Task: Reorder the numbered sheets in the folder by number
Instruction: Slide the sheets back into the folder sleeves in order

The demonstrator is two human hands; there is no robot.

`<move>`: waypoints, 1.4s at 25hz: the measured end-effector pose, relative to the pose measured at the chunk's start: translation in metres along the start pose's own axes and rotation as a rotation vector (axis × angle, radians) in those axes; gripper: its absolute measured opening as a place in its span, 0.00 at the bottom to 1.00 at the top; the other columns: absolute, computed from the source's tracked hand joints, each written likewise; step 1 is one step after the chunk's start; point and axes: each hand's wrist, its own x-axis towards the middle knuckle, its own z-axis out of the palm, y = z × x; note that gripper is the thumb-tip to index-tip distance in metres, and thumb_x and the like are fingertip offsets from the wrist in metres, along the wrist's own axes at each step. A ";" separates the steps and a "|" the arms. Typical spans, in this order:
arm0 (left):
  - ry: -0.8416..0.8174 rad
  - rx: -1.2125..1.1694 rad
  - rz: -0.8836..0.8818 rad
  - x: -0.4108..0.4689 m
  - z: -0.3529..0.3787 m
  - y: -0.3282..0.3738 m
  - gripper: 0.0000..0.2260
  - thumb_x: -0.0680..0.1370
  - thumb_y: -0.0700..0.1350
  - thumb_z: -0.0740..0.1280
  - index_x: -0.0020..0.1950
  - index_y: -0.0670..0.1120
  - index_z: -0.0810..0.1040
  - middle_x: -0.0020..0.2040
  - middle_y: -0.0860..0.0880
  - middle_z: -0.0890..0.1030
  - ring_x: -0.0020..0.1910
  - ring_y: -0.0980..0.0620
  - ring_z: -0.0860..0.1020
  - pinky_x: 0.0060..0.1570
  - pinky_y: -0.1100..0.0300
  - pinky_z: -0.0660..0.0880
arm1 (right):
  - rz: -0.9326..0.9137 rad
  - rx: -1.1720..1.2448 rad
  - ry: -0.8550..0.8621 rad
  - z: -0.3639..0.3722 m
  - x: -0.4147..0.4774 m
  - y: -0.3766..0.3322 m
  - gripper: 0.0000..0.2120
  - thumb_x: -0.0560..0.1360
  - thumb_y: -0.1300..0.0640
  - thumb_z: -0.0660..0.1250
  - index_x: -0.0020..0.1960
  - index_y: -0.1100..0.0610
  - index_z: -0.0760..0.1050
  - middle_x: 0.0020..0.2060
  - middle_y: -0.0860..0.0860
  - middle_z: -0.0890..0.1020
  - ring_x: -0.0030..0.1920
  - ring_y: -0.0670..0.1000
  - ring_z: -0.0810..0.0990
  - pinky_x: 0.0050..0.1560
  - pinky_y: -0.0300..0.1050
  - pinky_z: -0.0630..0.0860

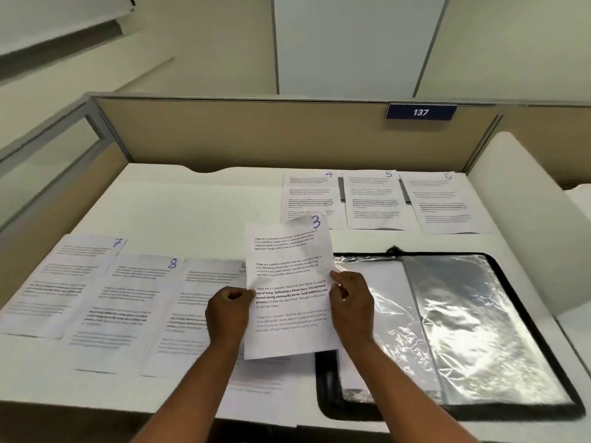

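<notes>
I saw the tabletop (192,203) bearing sheet 4 (307,196), sheet 5 (372,199) and sheet 6 (443,203) far right, sheet 7 (64,270) and sheet 8 (124,302) left, and the open folder (486,314) near right.

Back right on the counter (192,203), before the partition (256,135), sheet 4 (307,196), sheet 5 (372,199) and sheet 6 (444,203) lay in a row, left to right. Front left ran sheet 7 (64,273), sheet 8 (124,308) and a third sheet (198,282), number hidden. The open folder (479,330) lay front right. Between them, sheet 3 (287,282) was held up by the left hand (228,311) and right hand (351,302) at its side edges, overlapping the third sheet and the folder's left side.
</notes>
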 end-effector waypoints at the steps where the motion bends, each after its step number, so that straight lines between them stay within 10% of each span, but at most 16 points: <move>1: -0.004 0.011 0.011 -0.016 0.007 0.000 0.07 0.73 0.47 0.77 0.39 0.47 0.82 0.38 0.52 0.84 0.41 0.49 0.81 0.37 0.59 0.72 | -0.014 -0.016 -0.011 -0.013 -0.005 0.003 0.15 0.77 0.68 0.68 0.58 0.54 0.83 0.51 0.40 0.79 0.51 0.45 0.81 0.53 0.40 0.78; 9: -0.143 0.036 0.040 -0.082 0.034 -0.004 0.07 0.73 0.47 0.76 0.41 0.47 0.81 0.37 0.50 0.83 0.39 0.48 0.80 0.37 0.58 0.72 | 0.012 -0.023 -0.019 -0.088 -0.042 0.015 0.11 0.79 0.66 0.68 0.56 0.53 0.84 0.49 0.40 0.80 0.49 0.39 0.80 0.46 0.29 0.75; 28: -0.421 0.257 0.341 -0.204 0.078 -0.013 0.08 0.76 0.56 0.72 0.42 0.54 0.79 0.38 0.58 0.82 0.36 0.60 0.80 0.33 0.69 0.71 | -0.059 -0.497 -0.077 -0.145 -0.128 0.018 0.14 0.80 0.59 0.68 0.65 0.54 0.81 0.62 0.49 0.81 0.60 0.47 0.78 0.60 0.44 0.79; 35: -0.434 0.239 0.253 -0.251 0.149 0.002 0.10 0.74 0.58 0.73 0.39 0.53 0.81 0.36 0.58 0.83 0.35 0.59 0.82 0.38 0.57 0.82 | -0.197 -0.559 -0.100 -0.213 -0.114 0.035 0.14 0.78 0.52 0.63 0.60 0.50 0.83 0.57 0.46 0.82 0.56 0.46 0.80 0.60 0.47 0.75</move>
